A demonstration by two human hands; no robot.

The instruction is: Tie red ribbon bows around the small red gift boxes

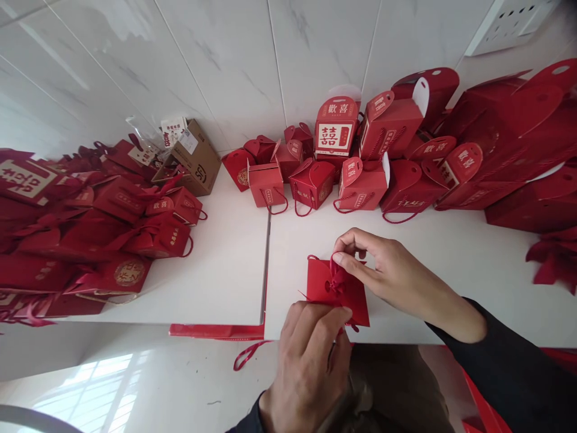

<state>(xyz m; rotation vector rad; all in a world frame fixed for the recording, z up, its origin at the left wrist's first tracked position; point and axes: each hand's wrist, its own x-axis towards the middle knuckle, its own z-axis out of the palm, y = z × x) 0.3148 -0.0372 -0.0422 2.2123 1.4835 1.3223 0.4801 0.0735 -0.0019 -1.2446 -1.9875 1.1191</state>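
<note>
A small red gift box (pixel 358 300) stands on the white table just in front of me, with a red ribbon (pixel 337 281) gathered in a knot or bow on its top. My right hand (pixel 383 264) pinches a loop of that ribbon between thumb and forefinger above the box's far side. Over the near left edge of the box, my left hand (pixel 313 346) is closed, its fingers on the ribbon, though its fingertips are partly hidden. A ribbon end (pixel 247 355) hangs past the table's front edge, left of my left hand.
Red gift boxes (pixel 315 180) with cord handles line the tiled wall. More ribboned boxes (pixel 112 240) crowd the left, beside an open cardboard box (pixel 198 162). Loose red ribbon (pixel 554 258) lies at the right. A seam splits the white tabletop (pixel 216 270); a wall socket (pixel 509 24) is upper right.
</note>
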